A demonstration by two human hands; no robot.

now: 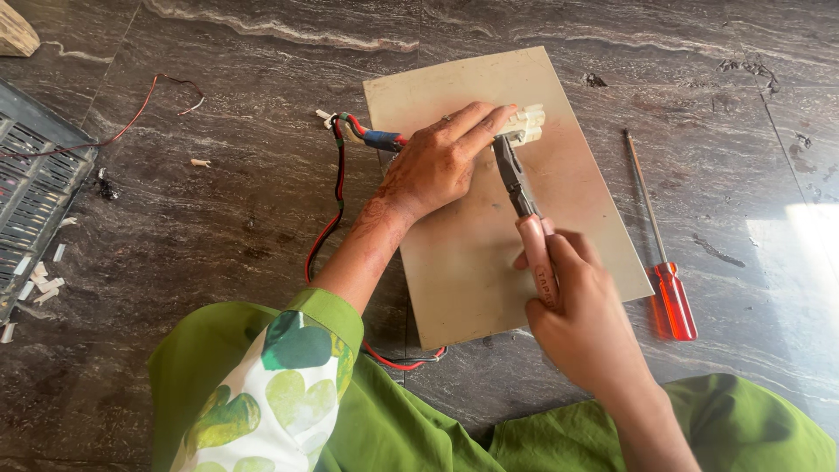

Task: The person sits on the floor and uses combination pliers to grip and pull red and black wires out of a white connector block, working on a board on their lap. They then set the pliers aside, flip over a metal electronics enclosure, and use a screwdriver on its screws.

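Nearest the camera are the green sleeves [350, 419] of the person, the left one with a white patch of green leaf shapes.

At the far left edge a dark grille [35, 175] lies on the grey marble floor [218, 218], with small white bits [39, 284] beside its near end. A thin red wire [140, 109] runs from it toward the far side. One more white bit [200, 163] lies alone on the floor, right of the grille.

Further right, red and black wires [336, 197] go from near the left sleeve up to the far left corner of a beige board [472, 271], which lies flat on the floor. The left hand [437, 162] rests on the far part of the board. Its fingers are stretched out and press down on a white connector [524, 125], so the hand is flat and not wrapped around it. The connector sits on the board near its far right corner, partly hidden under the fingertips.

The right hand [581, 319] is closed around the pink handles of the pliers [517, 188]. The dark nose of the pliers points far and touches the near side of the connector. I cannot tell whether the jaws grip it.

To the right of the board, apart from it, a screwdriver [673, 293] with a red handle lies on the floor, its shaft pointing far.
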